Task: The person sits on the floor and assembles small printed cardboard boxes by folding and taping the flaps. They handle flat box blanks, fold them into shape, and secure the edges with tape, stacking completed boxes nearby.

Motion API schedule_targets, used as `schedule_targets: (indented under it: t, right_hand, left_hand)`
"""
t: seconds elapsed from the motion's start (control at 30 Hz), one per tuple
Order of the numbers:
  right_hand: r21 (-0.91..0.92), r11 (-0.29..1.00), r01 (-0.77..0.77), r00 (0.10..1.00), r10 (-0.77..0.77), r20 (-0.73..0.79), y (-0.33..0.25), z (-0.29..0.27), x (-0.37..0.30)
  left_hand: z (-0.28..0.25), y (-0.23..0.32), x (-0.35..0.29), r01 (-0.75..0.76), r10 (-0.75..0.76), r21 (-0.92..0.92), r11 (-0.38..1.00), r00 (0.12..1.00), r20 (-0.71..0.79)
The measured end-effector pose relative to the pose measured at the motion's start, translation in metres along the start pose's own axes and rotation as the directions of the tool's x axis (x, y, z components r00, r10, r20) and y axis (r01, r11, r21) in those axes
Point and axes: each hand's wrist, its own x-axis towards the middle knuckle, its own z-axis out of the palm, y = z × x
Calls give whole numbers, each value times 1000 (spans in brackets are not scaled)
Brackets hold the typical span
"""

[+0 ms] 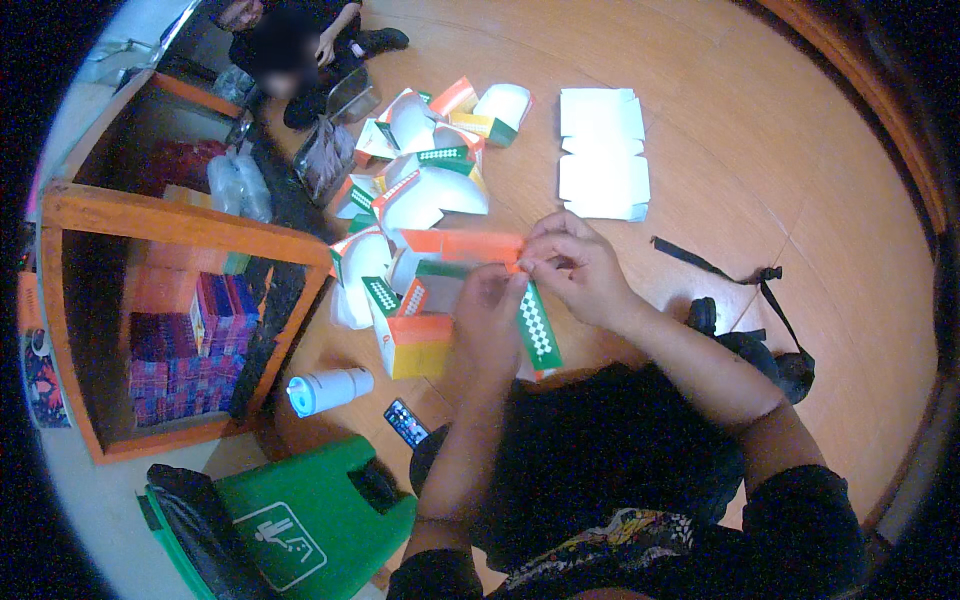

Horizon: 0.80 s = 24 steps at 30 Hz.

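Both hands are on one food carton (541, 325) of thin card, with orange and green panels and a white diamond pattern. My left hand (490, 315) is closed on its near left side, thumb and fingers pinching the card. At the carton's upper right corner, my right hand (575, 262) pinches an orange edge between thumb and fingertips, close to the left thumb. Part of the carton is hidden behind the left hand. Just beyond and to the left lies a pile of folded cartons (432, 205) with white insides. One orange and yellow carton (418, 345) stands beside my left wrist.
Flat white card blanks (603, 165) lie on the floor at the upper right. Left are an orange-framed cabinet (190, 222), a pale blue tumbler (330, 391), a phone (406, 422) and a green bin (320, 500). A black strap (700, 262) lies right. Another person (285, 45) sits far left.
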Motion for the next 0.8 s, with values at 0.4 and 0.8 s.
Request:
schedule_targets:
  t: [0.4,0.8]
  right_hand:
    - [-158,943,295,953,-278,117,-16,12,-8]
    - [-259,966,6,999,8,50,-27,-11,-1]
  left_hand:
    - [-6,7,7,-97,77,-95,991,977,-197]
    - [14,33,-21,-248,162,253,935,934,318]
